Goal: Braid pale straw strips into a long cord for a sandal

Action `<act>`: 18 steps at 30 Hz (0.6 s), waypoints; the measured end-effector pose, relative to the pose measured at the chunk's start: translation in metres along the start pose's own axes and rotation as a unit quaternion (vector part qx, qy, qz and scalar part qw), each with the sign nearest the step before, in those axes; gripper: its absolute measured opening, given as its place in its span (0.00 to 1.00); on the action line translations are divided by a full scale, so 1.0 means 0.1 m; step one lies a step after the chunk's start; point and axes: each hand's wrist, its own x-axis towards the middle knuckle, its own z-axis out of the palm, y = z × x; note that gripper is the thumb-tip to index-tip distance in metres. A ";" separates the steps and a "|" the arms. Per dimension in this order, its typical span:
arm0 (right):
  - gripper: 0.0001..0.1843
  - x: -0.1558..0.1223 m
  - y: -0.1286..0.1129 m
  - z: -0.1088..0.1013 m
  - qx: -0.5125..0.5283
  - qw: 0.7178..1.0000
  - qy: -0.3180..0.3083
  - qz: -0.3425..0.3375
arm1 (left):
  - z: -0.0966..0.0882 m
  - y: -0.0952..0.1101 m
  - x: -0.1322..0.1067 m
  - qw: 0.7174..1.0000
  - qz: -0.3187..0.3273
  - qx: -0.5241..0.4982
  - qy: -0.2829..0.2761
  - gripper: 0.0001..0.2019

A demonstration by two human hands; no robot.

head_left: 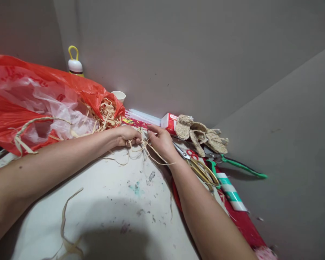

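Observation:
Both hands are close together at the far part of the white tabletop (108, 202). My left hand (130, 135) is closed, its fingers gripping thin pale raffia strands (144, 145). Just to its right, my right hand (161, 142) bends its fingers and thumb around the same strands. Loose ends hang below and between the hands, and some stretch across toward my right wrist. A short plaited bit seems to show between the fingertips, too small to make out well. Left of the hands, more raffia (108, 112) spills from a red plastic bag (13, 94).
A white cup (119, 96) and yellow-handled bottle (75, 65) stand behind. Woven straw pieces (184, 127) lie beside a red-and-white packet (168, 122). Gold-handled scissors (204, 172), green-handled pruners (243, 168) and a striped roll (232, 192) line the right edge. A loose strand (63, 218) lies in front.

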 end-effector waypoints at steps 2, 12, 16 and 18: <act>0.07 -0.03 -0.03 -0.03 0.011 0.999 -0.012 0.029 | 0.00 -0.01 -0.01 1.000 -0.001 0.002 0.000 0.13; 0.10 -0.22 -0.27 -0.11 0.146 0.941 -0.250 0.174 | 0.01 -0.01 -0.04 1.000 0.016 0.013 0.000 0.13; 0.06 -0.21 -0.24 -0.09 0.190 0.919 -0.292 0.186 | 0.03 -0.01 -0.07 0.999 0.028 0.020 0.000 0.12; 0.08 -0.20 -0.21 -0.10 0.202 0.913 -0.299 0.192 | 0.03 -0.01 -0.08 0.999 0.030 0.024 -0.001 0.12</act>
